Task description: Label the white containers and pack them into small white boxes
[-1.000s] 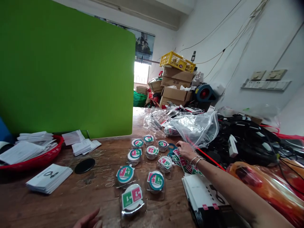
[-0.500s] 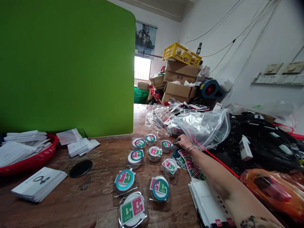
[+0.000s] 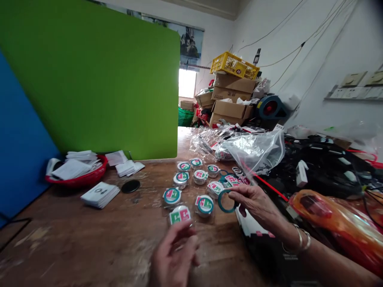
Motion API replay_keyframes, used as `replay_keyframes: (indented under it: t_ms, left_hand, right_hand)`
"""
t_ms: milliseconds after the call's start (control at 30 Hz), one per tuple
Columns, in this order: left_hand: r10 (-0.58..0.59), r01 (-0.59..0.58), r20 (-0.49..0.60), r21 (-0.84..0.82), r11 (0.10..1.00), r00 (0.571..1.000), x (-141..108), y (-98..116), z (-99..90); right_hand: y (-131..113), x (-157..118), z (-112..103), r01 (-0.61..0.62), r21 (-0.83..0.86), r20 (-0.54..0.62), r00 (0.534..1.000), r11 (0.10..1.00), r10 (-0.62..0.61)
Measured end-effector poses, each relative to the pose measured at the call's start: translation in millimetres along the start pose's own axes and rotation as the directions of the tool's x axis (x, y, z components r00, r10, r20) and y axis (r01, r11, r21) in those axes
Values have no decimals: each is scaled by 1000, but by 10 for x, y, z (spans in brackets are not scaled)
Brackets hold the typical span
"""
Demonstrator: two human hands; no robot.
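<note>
Between the thumb and fingers of my right hand (image 3: 257, 203) is a teal ring (image 3: 220, 202), held up above the table. My left hand (image 3: 176, 253), slightly blurred, is in the lower middle with fingers apart and loosely bent. Its fingertips overlap the near edge of a clear pack with a pink and green card (image 3: 179, 215); I cannot tell whether they touch. Several similar clear packs lie beyond, some with teal rings on top, such as the pack (image 3: 205, 205) left of the held ring. Behind my right hand lie loose pink and green cards (image 3: 233, 180) and more teal rings.
A stack of white papers or envelopes (image 3: 100, 194), a black disc (image 3: 131, 186) and a red basket of papers (image 3: 89, 179) are on the left. A green partition (image 3: 119, 87) stands behind them. Clear plastic bags (image 3: 257, 149) and an orange wrapped bundle (image 3: 332, 223) crowd the right.
My right hand has come back from the loose pile toward me, bringing a teal ring. My left hand has risen into view beside the nearest pack. The view has shifted.
</note>
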State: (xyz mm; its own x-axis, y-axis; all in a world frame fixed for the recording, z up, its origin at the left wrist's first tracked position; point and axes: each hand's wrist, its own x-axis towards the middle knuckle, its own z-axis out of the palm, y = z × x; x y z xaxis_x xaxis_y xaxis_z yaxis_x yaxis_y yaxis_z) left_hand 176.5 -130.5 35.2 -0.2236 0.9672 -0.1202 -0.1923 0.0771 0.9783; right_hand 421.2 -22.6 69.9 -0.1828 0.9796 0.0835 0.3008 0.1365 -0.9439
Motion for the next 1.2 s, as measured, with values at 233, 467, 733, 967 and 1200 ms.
replay_keyframes:
  t_ms: [233,467,733,967,1200]
  left_hand:
    - [-123,194,278,-243,951,953,-244,-95,423]
    - [-216,269,233,-231,935,948,-427,-219,232]
    - [-175,191,106,-167,967,979,-374,-303,61]
    - [-196,206,101,-101,973,975,-252,-414,-63]
    - [-175,174,5,-119,977,985,-144,-421,-145]
  right_hand:
    - [-114,-832,493,-174,251,108,983,952,151]
    - [-2,-1076,588,-196,196,126,977,961,174]
    - [174,-801,215,-129,107,-82,987,986,138]
    - [371,256,-125,-89,-2,-217,972,996,86]
    - [556,746,128,-71,-41,-129,989,997,65]
